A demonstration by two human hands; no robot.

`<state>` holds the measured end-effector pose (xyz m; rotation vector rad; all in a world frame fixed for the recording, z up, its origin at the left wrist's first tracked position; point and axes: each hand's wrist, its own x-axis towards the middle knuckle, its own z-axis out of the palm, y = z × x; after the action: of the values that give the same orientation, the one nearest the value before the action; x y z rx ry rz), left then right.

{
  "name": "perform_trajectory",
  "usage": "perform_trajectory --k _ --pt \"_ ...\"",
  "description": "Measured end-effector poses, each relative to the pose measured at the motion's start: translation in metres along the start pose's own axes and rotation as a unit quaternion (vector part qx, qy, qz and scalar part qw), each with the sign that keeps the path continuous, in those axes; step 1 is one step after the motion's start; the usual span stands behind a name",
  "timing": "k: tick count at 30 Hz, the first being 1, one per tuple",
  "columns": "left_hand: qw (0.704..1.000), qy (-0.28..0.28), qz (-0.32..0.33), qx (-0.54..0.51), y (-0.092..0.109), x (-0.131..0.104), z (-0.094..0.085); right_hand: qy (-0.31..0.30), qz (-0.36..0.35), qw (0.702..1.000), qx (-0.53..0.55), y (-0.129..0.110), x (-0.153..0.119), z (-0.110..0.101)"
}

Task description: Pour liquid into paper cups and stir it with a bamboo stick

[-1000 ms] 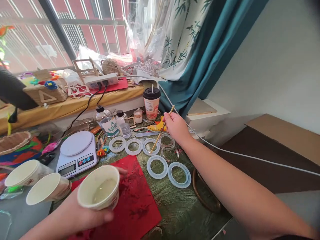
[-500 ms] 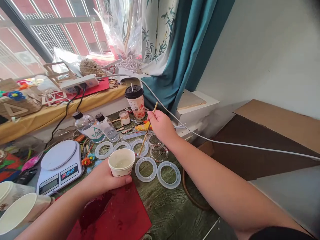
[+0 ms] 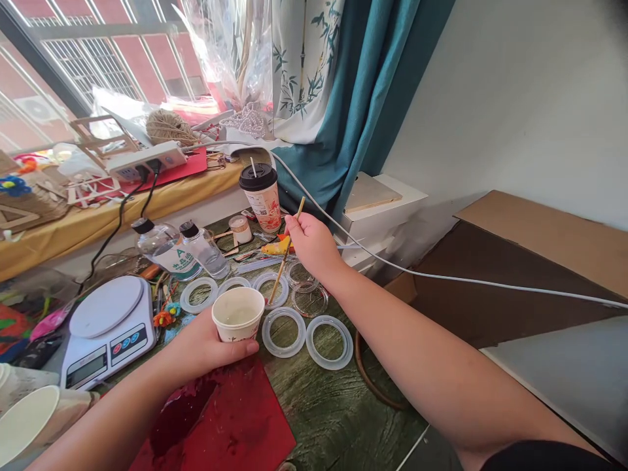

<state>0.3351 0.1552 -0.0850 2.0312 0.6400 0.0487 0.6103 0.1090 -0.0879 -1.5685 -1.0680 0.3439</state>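
Note:
My left hand point(image 3: 220, 347) is wrapped round a white paper cup point(image 3: 238, 315) with some clear liquid in it, above the near edge of a red mat. Between thumb and fingers my right hand point(image 3: 314, 245) pinches a thin wooden stick point(image 3: 284, 258), which slants down behind the cup; its lower end is over a ring mould. Several translucent ring moulds point(image 3: 330, 342) lie on the dark green table around and beyond the cup. Two clear rings point(image 3: 310, 299) rest beneath my right wrist.
A white digital scale point(image 3: 108, 327) and paper cups point(image 3: 29, 418) stand at left. Behind are two black-capped bottles point(image 3: 206, 248) and a lidded drink cup point(image 3: 261, 196). The red mat point(image 3: 245, 418) has a wet patch. A white cable point(image 3: 441, 278) crosses the right side.
The view has shifted slightly, so the scene sits a little further left. Both hands keep their holds on the paper cup and the stick, with hardly any movement.

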Motion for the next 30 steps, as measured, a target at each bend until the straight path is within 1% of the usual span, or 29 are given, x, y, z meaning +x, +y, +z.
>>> perform_trajectory --k 6,10,13,16,19,25,30 --pt "1.000 -0.016 0.005 0.004 0.001 0.000 0.001 0.005 -0.002 1.000 -0.002 -0.001 -0.001 -0.002" --pt "1.000 -0.006 0.006 0.013 0.002 0.000 0.000 0.004 -0.001 1.000 0.000 -0.001 -0.001 -0.002" --pt "1.000 0.003 0.000 0.021 -0.004 0.001 -0.001 0.003 -0.001 1.000 0.000 -0.001 -0.001 -0.002" --pt "1.000 0.011 0.009 0.027 -0.013 0.000 -0.003 0.003 -0.002 1.000 -0.003 -0.001 -0.001 -0.002" --pt "0.999 0.009 0.011 0.030 -0.020 -0.001 -0.005 0.002 -0.003 1.000 -0.004 -0.001 0.000 -0.003" --pt "0.999 -0.006 0.016 0.033 -0.021 0.002 -0.003 0.003 -0.001 1.000 -0.005 -0.002 0.000 -0.003" --pt "0.999 0.001 0.015 0.047 -0.020 0.003 -0.003 0.004 0.005 1.000 -0.003 -0.003 0.000 -0.003"
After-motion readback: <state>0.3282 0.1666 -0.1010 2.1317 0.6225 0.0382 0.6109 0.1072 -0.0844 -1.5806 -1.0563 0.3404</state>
